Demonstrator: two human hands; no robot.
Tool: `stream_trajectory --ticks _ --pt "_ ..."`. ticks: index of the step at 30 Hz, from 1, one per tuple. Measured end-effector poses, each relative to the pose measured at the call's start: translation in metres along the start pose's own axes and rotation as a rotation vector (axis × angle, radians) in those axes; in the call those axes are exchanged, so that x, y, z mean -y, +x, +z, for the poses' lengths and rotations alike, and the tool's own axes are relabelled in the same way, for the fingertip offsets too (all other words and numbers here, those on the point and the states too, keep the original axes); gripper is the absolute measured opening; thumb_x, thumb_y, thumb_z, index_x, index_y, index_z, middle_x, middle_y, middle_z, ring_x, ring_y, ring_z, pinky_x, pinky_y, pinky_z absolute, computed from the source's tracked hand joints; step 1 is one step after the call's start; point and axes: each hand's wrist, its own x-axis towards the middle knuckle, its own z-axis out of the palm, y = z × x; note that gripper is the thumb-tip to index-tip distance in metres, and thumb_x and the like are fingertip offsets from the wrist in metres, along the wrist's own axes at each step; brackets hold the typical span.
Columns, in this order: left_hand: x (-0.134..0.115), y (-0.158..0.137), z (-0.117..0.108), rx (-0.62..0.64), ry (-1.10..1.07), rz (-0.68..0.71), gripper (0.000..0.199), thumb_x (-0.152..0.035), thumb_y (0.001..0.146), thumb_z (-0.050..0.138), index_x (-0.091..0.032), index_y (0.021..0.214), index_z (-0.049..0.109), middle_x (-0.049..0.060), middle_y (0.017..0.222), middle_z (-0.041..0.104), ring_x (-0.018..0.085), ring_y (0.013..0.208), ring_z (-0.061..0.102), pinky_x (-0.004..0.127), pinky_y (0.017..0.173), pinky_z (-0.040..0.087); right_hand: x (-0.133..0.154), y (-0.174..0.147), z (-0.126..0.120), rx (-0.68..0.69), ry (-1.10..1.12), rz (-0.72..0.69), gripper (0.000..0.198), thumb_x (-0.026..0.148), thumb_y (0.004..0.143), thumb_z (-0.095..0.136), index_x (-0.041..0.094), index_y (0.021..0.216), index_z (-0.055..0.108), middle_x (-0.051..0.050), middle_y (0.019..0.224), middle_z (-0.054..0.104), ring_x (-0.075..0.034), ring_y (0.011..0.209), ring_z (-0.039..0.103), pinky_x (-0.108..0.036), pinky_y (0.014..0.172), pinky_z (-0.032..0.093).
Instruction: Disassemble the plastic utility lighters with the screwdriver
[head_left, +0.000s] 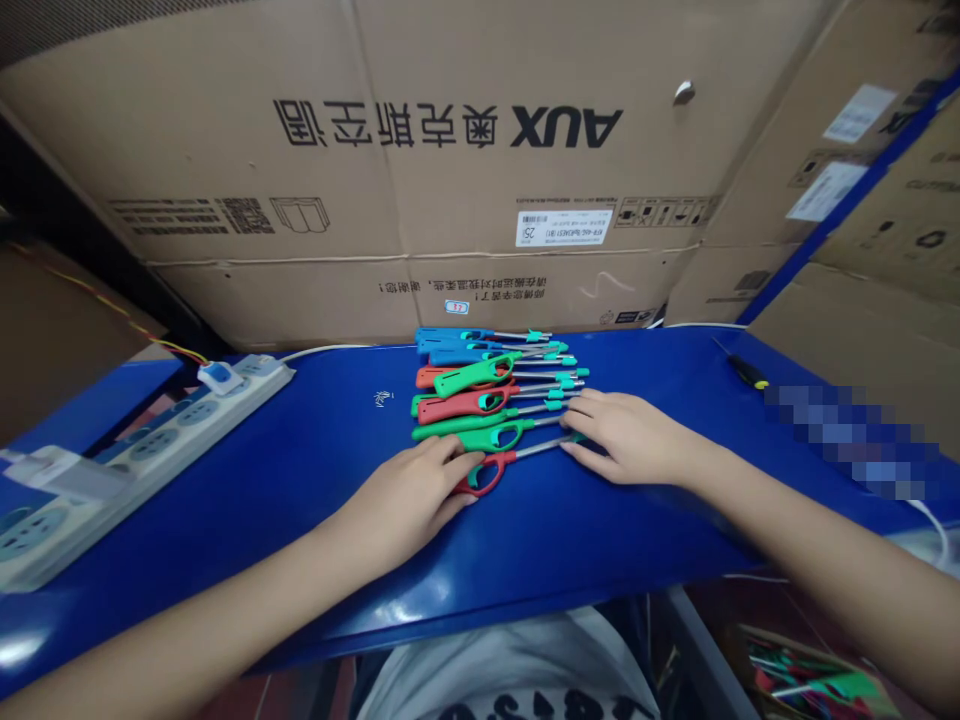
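Observation:
My left hand point(412, 490) is closed around the handle of a red long-necked lighter point(491, 475), nearest to me in a row. At the far end of its metal neck, the fingers of my right hand point(630, 438) close about the tip, where a bit of teal shows; the fingers partly hide it. Just beyond lie a green lighter point(480, 437), another red lighter point(457, 407) and a light green lighter point(472, 376) resting on top of others. Blue lighters point(454, 337) are at the back. Their necks all point right, with teal pieces near the tips.
A power strip point(191, 425) with plugs runs along the left of the blue table point(337, 570). Tiny pale bits point(383, 398) lie left of the lighters. A screwdriver point(742, 368) is at right. Cardboard point(465, 220) walls the back. Below right, a box holds more lighters point(817, 680).

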Motion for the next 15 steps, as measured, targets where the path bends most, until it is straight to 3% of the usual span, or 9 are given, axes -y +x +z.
stream_trajectory --ticks 4,7,10,15 --pt "-0.003 0.008 -0.005 0.031 0.021 -0.019 0.036 -0.021 0.096 0.063 -0.021 0.131 0.063 0.011 0.116 0.063 0.031 0.108 0.065 0.046 0.092 0.056 0.015 0.027 -0.018 -0.038 0.032 -0.074 0.028 0.040 0.097 0.053 0.016 0.100 0.067 -0.012 0.103 0.067 -0.027 0.099 0.061 -0.038 0.086 0.043" --pt "0.001 0.010 -0.003 0.026 -0.055 -0.007 0.034 -0.023 0.095 0.064 -0.021 0.130 0.063 0.011 0.117 0.062 0.029 0.109 0.064 0.045 0.094 0.056 0.022 0.045 -0.022 0.062 0.155 -0.100 0.027 0.045 0.092 0.063 0.018 0.093 0.067 -0.008 0.096 0.069 -0.023 0.089 0.061 -0.031 0.074 0.040" --pt "0.007 0.008 0.005 -0.054 -0.167 0.047 0.039 -0.026 0.096 0.066 -0.022 0.135 0.060 0.009 0.122 0.061 0.027 0.115 0.060 0.042 0.101 0.052 0.021 0.053 -0.014 0.174 0.304 -0.071 0.033 0.051 0.092 0.064 0.019 0.082 0.061 -0.003 0.084 0.066 -0.016 0.070 0.055 -0.027 0.061 0.032" --pt "0.007 0.009 0.018 -0.156 -0.159 0.061 0.039 -0.044 0.096 0.065 -0.020 0.127 0.063 0.009 0.117 0.065 0.029 0.110 0.060 0.046 0.097 0.051 0.019 0.051 0.003 0.085 0.471 -0.089 0.032 0.047 0.097 0.057 0.019 0.083 0.056 -0.003 0.083 0.063 -0.014 0.068 0.051 -0.025 0.061 0.030"
